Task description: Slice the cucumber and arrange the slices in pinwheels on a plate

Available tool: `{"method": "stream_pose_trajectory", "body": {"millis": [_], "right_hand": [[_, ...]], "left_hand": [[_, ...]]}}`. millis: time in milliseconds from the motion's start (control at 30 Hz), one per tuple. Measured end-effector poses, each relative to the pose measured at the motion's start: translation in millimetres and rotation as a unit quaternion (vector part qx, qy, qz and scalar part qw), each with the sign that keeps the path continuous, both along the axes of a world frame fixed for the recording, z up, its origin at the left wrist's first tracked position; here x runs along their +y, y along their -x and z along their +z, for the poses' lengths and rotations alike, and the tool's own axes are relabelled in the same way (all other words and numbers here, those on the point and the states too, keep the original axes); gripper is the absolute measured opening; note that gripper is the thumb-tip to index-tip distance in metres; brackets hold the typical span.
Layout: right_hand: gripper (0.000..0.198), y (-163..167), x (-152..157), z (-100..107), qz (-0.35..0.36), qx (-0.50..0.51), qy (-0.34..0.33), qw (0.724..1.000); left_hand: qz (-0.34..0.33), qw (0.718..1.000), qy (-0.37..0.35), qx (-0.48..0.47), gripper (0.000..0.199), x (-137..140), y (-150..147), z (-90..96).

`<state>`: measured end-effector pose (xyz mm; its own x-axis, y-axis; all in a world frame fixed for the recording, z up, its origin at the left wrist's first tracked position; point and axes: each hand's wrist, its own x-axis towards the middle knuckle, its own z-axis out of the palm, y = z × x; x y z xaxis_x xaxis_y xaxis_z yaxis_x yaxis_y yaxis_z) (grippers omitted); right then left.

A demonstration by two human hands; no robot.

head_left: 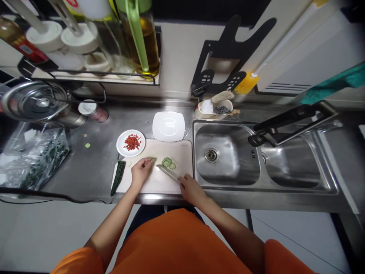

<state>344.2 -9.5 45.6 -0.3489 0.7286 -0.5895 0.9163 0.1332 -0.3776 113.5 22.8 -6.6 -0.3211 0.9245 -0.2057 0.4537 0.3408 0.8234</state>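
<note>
My left hand [141, 172] is over the cutting board [182, 152], its fingers pinched on a small piece of cucumber [153, 160]. My right hand [191, 189] grips a knife [168, 173] by its handle, with the blade pointing left and away from me over the board. Just beyond the blade lies a small group of cucumber slices [167, 163]. A longer piece of dark green cucumber [118, 177] rests along the board's left edge. On the board's far left corner sits a white plate [119, 146] of chopped red pieces [132, 142].
Behind the board stands a white square dish [168, 125]. A double sink [228, 182] with a black faucet [273, 129] is to the right. At left are a plastic bag of greens [47, 160], a steel pot [40, 102] and a small jar [93, 110]. A condiment rack [105, 76] hangs above.
</note>
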Motion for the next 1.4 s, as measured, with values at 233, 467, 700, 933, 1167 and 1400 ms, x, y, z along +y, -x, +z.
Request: {"method": "stream_pose_trajectory", "body": {"millis": [233,467,700,933,1167,1400], "right_hand": [[0.024,11.8,-2.6,0.9,-0.052,-0.017,0.022,0.998],[0.031,33.2,-3.6,8.3,-0.070,-0.053,0.084,0.993],[0.032,43.2,-5.4,5.0,-0.053,-0.077,0.075,0.993],[0.038,59.7,-5.8,11.1,-0.022,-0.088,0.062,0.994],[0.042,68.0,-2.5,14.8,-0.010,-0.094,0.062,0.994],[0.037,71.4,-3.1,16.4,-0.012,-0.107,0.056,0.993]], "left_hand": [[-0.215,0.945,-0.199,0.144,0.021,3.7,13.6,-31.9],[-0.290,0.906,-0.247,0.183,0.021,-5.2,29.3,-49.1],[-0.262,0.918,-0.229,0.193,0.023,-8.4,30.6,-48.1],[-0.244,0.927,-0.214,0.188,0.019,-7.9,27.8,-49.6],[-0.241,0.923,-0.232,0.191,0.019,-7.5,29.1,-54.1],[-0.243,0.924,-0.226,0.190,0.020,-6.9,28.8,-54.0]]}}
